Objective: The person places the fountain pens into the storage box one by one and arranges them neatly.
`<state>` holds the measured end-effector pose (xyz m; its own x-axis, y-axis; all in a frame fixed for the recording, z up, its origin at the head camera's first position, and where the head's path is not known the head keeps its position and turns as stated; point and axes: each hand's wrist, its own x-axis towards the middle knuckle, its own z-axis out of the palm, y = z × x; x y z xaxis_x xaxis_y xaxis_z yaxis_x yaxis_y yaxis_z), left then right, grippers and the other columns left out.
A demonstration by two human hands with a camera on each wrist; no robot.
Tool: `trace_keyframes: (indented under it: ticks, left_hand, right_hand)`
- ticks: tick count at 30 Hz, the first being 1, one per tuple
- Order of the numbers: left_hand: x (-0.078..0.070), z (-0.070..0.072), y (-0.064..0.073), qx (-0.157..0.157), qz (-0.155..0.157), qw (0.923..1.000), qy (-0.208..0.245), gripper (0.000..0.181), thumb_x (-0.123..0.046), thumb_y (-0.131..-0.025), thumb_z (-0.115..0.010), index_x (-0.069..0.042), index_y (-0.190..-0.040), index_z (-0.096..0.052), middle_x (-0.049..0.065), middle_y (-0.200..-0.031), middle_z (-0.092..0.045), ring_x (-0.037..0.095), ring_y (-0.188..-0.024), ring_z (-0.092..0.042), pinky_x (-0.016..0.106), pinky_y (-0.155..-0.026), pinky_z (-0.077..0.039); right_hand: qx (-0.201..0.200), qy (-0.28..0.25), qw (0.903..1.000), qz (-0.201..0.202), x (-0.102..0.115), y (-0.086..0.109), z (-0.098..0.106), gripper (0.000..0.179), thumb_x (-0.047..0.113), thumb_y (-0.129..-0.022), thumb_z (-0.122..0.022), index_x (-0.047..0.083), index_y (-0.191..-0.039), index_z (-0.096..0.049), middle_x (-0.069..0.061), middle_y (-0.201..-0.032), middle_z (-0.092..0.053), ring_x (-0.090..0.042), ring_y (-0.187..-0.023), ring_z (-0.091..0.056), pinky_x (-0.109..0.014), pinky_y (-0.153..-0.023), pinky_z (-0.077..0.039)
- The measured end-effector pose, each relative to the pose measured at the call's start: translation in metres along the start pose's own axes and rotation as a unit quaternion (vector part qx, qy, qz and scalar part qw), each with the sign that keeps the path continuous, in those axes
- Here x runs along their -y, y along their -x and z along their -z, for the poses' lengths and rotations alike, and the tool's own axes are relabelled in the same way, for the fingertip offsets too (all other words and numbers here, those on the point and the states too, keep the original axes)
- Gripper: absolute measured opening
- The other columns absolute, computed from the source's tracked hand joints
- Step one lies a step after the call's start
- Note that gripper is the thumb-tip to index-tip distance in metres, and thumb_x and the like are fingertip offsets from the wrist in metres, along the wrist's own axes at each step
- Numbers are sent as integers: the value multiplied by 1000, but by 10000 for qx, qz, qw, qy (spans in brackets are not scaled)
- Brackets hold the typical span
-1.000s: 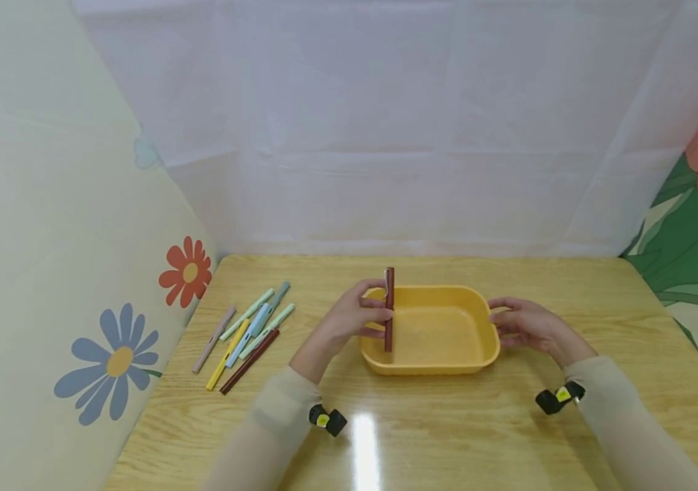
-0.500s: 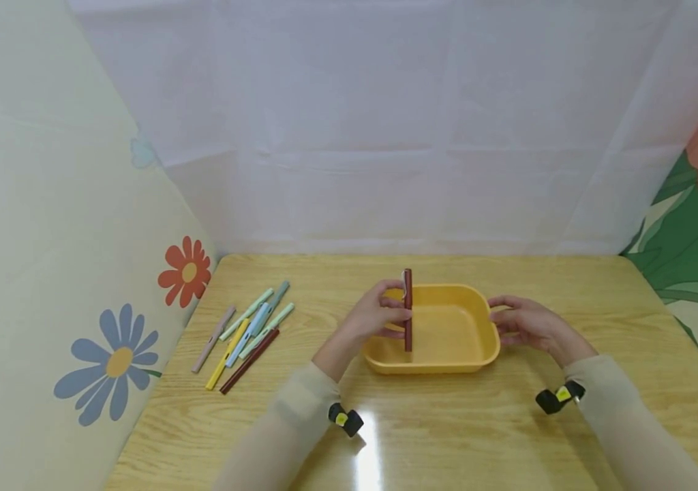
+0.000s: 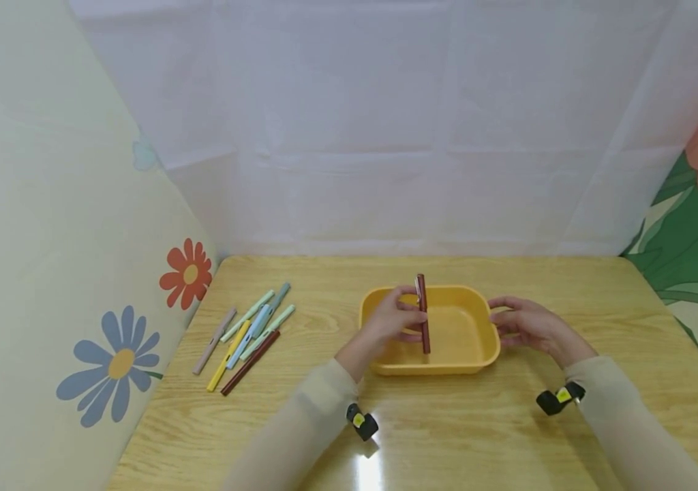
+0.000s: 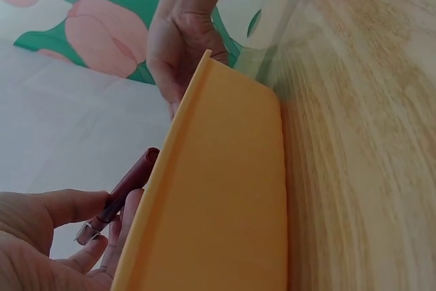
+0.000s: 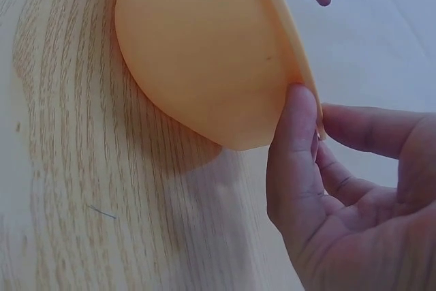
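Note:
Over the left half of a yellow plastic tray point(image 3: 441, 369), my left hand point(image 3: 388, 320) pinches a dark red pen point(image 3: 424, 314) between thumb and fingers. The pen points away from me, tilted, with its clip at the far end. In the left wrist view the pen point(image 4: 129, 185) shows beyond the tray's rim, partly hidden by it. My right hand point(image 3: 529, 326) is at the tray's right end. The right wrist view shows its thumb and index finger pinching the rim of the tray point(image 5: 204, 52), thumb on the outer side.
Left of the tray several pens lie in a loose pile on the wooden table point(image 3: 465, 436): a mauve pen point(image 3: 214, 341), a yellow pen point(image 3: 228, 356), a second dark red pen point(image 3: 251, 363), and blue and green ones. A white cloth point(image 3: 349, 136) hangs behind the table.
My left hand has moved right over the tray with the dark red pen, which has tilted slightly. The right hand and the tray have stayed in place.

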<state>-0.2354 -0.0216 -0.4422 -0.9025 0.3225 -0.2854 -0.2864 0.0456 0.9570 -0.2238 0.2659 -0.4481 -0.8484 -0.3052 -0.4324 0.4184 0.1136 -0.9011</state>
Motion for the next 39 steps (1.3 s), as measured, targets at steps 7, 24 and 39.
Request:
trace_keyframes:
  ticks: [7,24,39]
  left_hand:
    - [2,-9,-6,152,267,9994,-126,52,5,-91,-67,-7,-139,-50,15,-103,-63,23,-78,-67,36,-64,-63]
    - [12,-41,-22,453,609,9958,-507,47,7,-92,-65,-3,-135,-50,12,-88,-64,27,-77,-70,42,-69,-64]
    - [17,-59,-29,377,961,9934,-496,35,13,-90,-62,-2,-120,-52,8,-78,-59,21,-63,-63,47,-76,-63]
  right_hand:
    - [-32,16,10000,-10,0,-1,1,43,8,-101,-56,-3,-139,-40,0,-92,-70,-12,-83,-68,-29,-71,-61]
    - [-63,98,9999,60,-1,-1,0,42,9,-101,-57,-4,-138,-42,-1,-92,-71,-13,-83,-68,-29,-71,-61]
    - [-34,98,9998,170,-4,-3,-1,43,9,-101,-56,-5,-139,-41,0,-90,-70,-13,-82,-68,-30,-71,-61]
